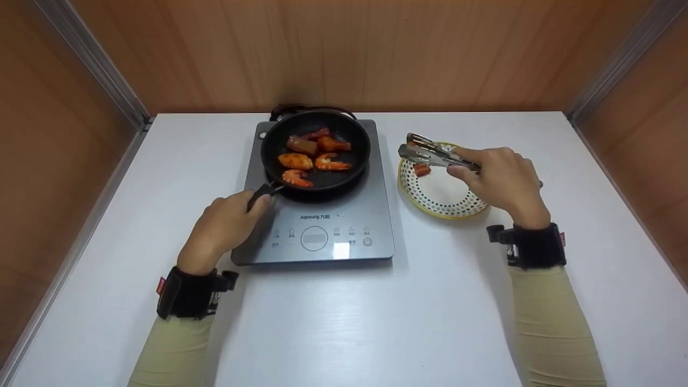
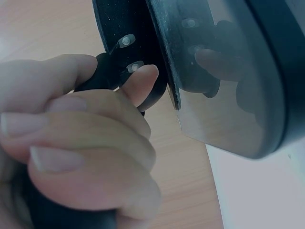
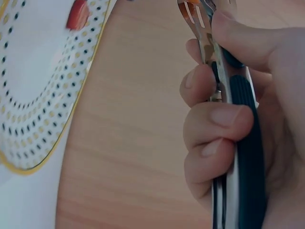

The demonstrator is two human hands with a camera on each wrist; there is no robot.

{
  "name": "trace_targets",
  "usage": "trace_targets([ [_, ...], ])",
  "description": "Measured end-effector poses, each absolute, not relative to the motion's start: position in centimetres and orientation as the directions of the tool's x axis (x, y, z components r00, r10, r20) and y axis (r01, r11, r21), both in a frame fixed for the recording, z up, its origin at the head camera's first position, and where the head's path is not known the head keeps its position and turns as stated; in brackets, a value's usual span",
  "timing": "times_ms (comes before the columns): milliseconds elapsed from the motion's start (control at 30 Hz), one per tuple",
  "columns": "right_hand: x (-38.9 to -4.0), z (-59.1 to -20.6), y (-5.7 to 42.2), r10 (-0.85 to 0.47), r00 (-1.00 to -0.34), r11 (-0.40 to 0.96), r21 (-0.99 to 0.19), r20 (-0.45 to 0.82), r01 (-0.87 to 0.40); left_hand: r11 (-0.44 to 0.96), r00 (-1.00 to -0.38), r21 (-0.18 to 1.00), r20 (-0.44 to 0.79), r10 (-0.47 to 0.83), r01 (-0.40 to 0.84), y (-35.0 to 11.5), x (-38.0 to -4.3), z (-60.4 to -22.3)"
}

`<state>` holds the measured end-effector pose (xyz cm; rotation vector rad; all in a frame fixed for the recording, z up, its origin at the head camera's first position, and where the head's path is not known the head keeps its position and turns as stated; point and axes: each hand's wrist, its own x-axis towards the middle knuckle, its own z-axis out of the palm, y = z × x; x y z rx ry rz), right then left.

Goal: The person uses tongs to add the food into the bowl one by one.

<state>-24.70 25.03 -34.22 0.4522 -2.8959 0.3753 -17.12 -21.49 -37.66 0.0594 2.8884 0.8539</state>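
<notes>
My left hand (image 1: 223, 226) grips the black handle (image 1: 262, 194) of a frying pan (image 1: 337, 122). Inside the pan lie two orange shrimp (image 1: 332, 163), a golden wing-like piece (image 1: 295, 160), a brown block (image 1: 302, 144) and other reddish pieces. To the right, my right hand (image 1: 505, 180) holds metal tongs (image 1: 438, 154) with dark grips, fingers wrapped around them in the right wrist view. Their tips hang over the left part of a dotted, yellow-rimmed plate (image 1: 446, 200). A small red food piece (image 1: 422, 170) lies on that plate. Orange-brown colour shows at the tong tips; whether they hold food I cannot tell.
Under the pan is a grey induction cooker (image 1: 301, 252) with a touch panel at its front. A dark cable (image 1: 287, 110) lies behind it. Wood-patterned panels (image 1: 344, 54) enclose the white table (image 1: 344, 322) at the back and both sides.
</notes>
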Motion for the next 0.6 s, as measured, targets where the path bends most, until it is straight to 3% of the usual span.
trace_targets([
  [300, -23.4, -33.8, 22.0, -0.332, -0.887, 0.893, -0.196, 0.320, -0.405, 0.833, -0.989, 0.554, -0.126, 0.078, -0.005, -21.3, -17.2, -37.4],
  [600, -24.2, -32.7, 18.5, -0.405, -0.856, 0.876, -0.133, 0.322, -0.464, 0.829, -0.991, 0.559, -0.117, 0.070, -0.008, -21.5, -17.1, -37.6],
])
